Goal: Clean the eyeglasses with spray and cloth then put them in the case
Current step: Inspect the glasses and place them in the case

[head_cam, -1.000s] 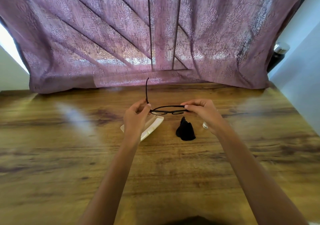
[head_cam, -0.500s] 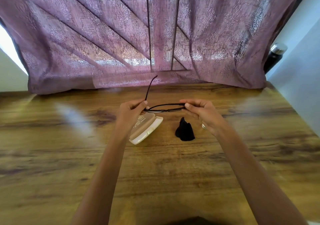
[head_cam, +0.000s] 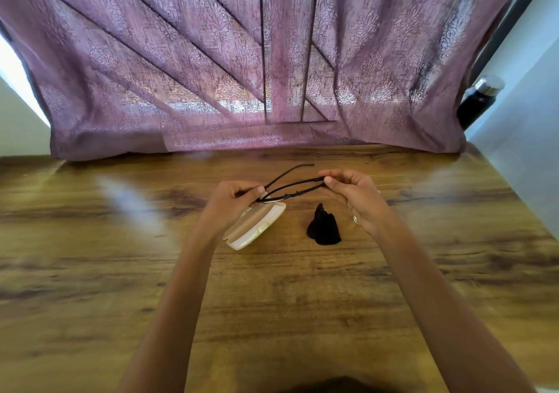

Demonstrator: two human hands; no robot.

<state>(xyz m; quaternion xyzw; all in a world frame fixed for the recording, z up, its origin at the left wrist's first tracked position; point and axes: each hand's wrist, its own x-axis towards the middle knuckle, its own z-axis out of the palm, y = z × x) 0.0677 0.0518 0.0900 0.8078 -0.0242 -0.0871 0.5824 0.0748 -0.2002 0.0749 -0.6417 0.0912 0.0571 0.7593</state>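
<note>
Here the pale case lies on the table, contents hidden, and at its 12 o'clock the eyeglasses hang, one end pinched by the left hand, the other by the right hand.

Wood-grain table, glossy surface. A cream glasses case lies near its centre, set diagonally. A crumpled black cloth sits just right of the case, not touching it. A mauve curtain's hem rests along the far edge.
</note>
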